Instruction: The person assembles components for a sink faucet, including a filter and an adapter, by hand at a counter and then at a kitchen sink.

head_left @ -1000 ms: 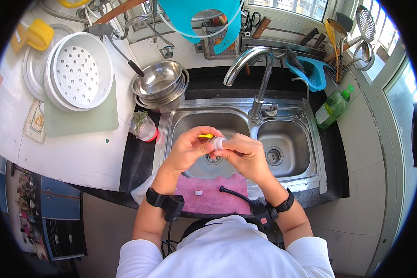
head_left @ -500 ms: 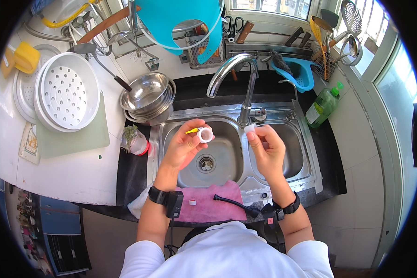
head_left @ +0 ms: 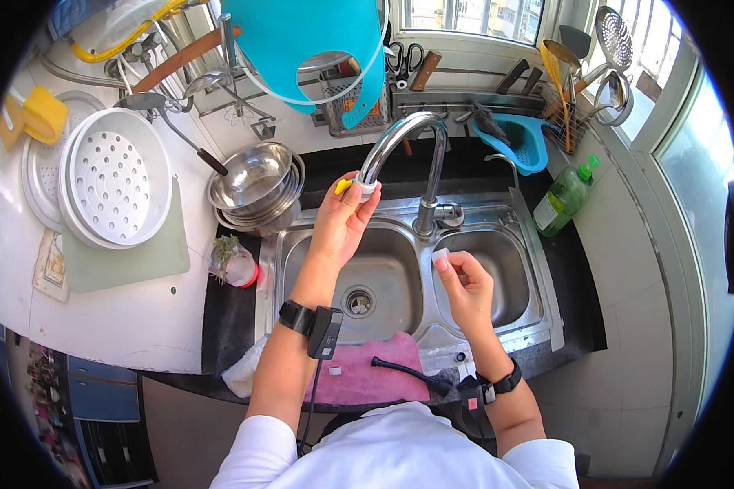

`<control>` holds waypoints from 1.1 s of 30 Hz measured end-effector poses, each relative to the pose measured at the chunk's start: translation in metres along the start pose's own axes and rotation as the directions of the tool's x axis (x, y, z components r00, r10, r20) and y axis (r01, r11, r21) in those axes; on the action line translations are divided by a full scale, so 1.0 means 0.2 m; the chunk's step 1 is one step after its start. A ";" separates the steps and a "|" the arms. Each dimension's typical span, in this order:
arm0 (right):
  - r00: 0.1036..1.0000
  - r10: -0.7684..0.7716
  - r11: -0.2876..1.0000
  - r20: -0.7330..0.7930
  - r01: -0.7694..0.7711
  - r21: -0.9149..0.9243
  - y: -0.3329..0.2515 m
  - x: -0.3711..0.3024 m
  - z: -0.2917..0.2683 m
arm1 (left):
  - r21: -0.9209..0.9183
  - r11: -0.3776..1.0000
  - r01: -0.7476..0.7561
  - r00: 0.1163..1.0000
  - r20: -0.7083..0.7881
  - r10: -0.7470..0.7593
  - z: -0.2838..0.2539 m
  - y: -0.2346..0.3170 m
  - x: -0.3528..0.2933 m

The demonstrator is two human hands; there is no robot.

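Black counter (head_left: 228, 326) frames a steel sink (head_left: 426, 281) across the middle of the frame. Nearest, at the lower middle, a white shirt (head_left: 400, 452) shows, and just beyond it a pink cloth (head_left: 371, 359) lies over the counter's front edge. On the cloth are a small ring (head_left: 334, 370), white and red, and a black hose (head_left: 408, 371), whose thicker end reaches the cloth's right edge. A white cloth (head_left: 242, 367) lies to the left.

Farther up, the right hand (head_left: 470, 289) is over the right basin, thumb and fingers pinching a small white piece (head_left: 440, 255). Left of it and higher, near the centre, the left hand (head_left: 342, 224) grasps a white fitting (head_left: 366, 188) with a yellow tab (head_left: 343, 187). Its fingers hold the fitting up at the mouth of the faucet (head_left: 438, 163); whether it is seated there, I cannot tell.

A jar (head_left: 238, 267) lies left of the sink, with bowls (head_left: 257, 183) stacked beyond it. At the left, a steamer (head_left: 118, 175) rests on a green board (head_left: 130, 269). On the right is a green bottle (head_left: 567, 196). Farther back are a blue basket (head_left: 523, 143), scissors (head_left: 404, 65) and, at the top, a window (head_left: 481, 12).
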State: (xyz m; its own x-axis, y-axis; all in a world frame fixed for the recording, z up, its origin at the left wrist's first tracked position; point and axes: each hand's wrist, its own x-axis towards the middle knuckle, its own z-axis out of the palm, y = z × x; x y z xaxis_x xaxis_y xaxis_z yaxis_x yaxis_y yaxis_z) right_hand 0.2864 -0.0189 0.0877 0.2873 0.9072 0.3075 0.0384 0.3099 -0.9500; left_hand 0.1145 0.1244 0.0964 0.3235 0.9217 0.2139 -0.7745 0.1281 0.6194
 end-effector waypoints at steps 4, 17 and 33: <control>1.000 0.018 1.000 -0.001 -0.018 0.016 0.00 -0.01 -0.01 | 0.054 0.999 -0.007 1.000 0.003 0.007 0.08 0.03 0.04; 0.999 0.033 0.999 0.029 -0.032 -0.030 0.02 -0.02 -0.03 | 0.122 0.992 0.041 0.999 0.017 -0.044 0.01 0.04 0.04; 0.945 -0.261 0.945 0.196 0.291 -0.146 0.01 0.11 0.08 | 0.174 0.940 0.295 0.949 0.059 -0.309 -0.12 0.01 -0.24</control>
State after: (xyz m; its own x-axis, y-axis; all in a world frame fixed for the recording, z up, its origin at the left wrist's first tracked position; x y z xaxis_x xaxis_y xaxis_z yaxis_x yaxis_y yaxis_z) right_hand 0.2768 0.0064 0.0939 0.0744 0.8324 0.5492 0.2599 0.5155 -0.8165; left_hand 0.0857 0.0895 0.0693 0.5782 0.8139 0.0563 -0.5378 0.3283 0.7766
